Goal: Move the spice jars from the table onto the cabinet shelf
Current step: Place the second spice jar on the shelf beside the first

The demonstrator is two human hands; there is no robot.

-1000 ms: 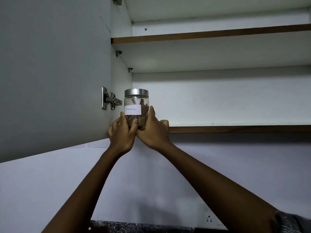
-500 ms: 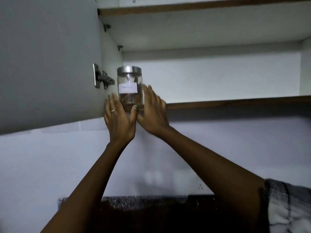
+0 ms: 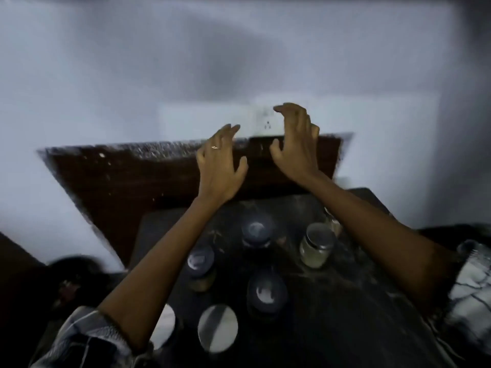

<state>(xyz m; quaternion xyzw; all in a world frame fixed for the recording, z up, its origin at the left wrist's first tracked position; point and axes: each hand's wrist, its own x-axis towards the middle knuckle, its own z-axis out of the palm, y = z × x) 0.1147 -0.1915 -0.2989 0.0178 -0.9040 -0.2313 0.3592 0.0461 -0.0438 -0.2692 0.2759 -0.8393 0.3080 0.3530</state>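
The view is blurred and points down at a dark table (image 3: 332, 309). Several glass spice jars with metal lids stand on it: one at the back middle (image 3: 256, 231), one at the right with pale contents (image 3: 317, 245), one at the left (image 3: 199, 264), one in the middle (image 3: 266, 292) and two lids near the front (image 3: 218, 331). My left hand (image 3: 220, 166) and my right hand (image 3: 295, 144) hang in the air above and beyond the jars, fingers spread, holding nothing. The cabinet shelf is out of view.
A dark brown counter with a speckled back edge (image 3: 127, 171) runs behind the table. A white wall socket (image 3: 267, 122) sits on the pale wall behind my hands. Dark clutter (image 3: 69, 282) lies at the lower left.
Both hands have let go of the labelled jar on the shelf and dropped down. The view has swung from the cabinet down to the table with the jars.
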